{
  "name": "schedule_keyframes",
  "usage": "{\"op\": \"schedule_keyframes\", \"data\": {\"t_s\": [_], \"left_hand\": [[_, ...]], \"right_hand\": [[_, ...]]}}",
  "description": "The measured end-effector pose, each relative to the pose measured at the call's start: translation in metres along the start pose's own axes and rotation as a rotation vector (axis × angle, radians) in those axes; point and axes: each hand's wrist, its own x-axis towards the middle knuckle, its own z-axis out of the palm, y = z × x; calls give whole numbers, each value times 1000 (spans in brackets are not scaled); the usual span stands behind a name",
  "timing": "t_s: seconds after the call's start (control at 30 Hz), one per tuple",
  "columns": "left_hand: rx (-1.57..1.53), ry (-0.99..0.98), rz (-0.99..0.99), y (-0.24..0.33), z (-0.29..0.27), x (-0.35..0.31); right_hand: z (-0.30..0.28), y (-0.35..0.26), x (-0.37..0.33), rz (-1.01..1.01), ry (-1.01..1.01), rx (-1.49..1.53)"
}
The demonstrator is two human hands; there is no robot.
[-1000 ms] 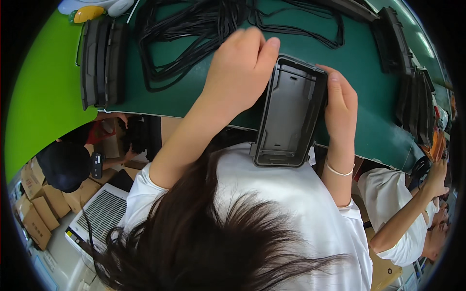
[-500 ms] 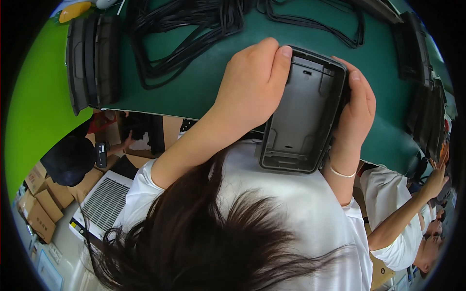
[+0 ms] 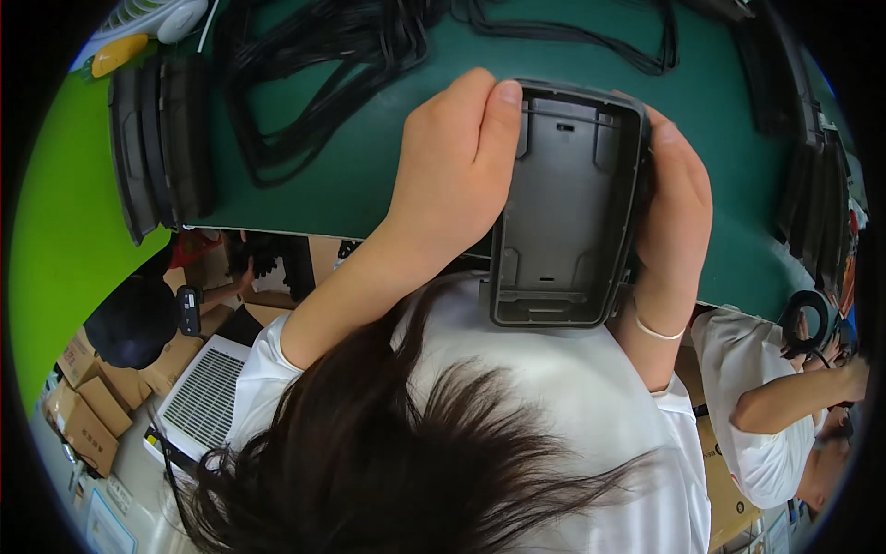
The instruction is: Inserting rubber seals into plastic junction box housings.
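Observation:
A deep, dark grey plastic case (image 3: 565, 217) is tilted upright against my body, its hollow inside facing up at me. My left hand (image 3: 454, 157) is closed on its far left corner, thumb pressed along the rim. The right hand (image 3: 678, 198) wraps around the right side, with its fingertips near the far right corner and partly hidden behind the wall. A thin black cord-like strip lies across the case's far end, just inside the rim. Long black rubber-like loops (image 3: 369, 74) lie in a bundle beyond my left hand.
Dark plastic shells stand stacked on the green table (image 3: 305, 208) at the left (image 3: 166, 138) and right (image 3: 798, 175). An orange-yellow object (image 3: 118, 55) and a white fan-like thing are at the far left. Co-workers sit on both sides; one is beside a black ring (image 3: 806, 319).
Both hands and the far end of the case have swung slightly left. My right fingers have slid further behind the case. At the right, a co-worker's arm has moved outward and a black ring has appeared.

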Motion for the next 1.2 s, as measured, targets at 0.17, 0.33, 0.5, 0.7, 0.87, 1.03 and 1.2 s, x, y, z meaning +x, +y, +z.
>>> {"op": "schedule_keyframes", "data": {"t_s": [0.17, 0.33, 0.5, 0.7, 0.87, 1.03, 1.2], "left_hand": [[48, 12, 82, -2, 4, 1], [134, 31, 145, 0, 8, 12], [-36, -99, -189, 3, 0, -6], [22, -146, -82, -4, 1, -18], [24, -150, -125, 4, -4, -3], [105, -285, -80, 0, -8, -24], [66, -213, 54, -4, -5, -2]], "right_hand": [[-8, 8, 0, -241, -24, -421], [-3, 5, 4, -181, 39, -237], [-12, 0, -5, 123, 97, -56], [-11, 10, -9, -246, 48, -508], [-4, 1, -1, -196, 113, -373], [-11, 10, -18, -111, 30, -302], [-14, 8, 7, -182, 50, -493]]}}
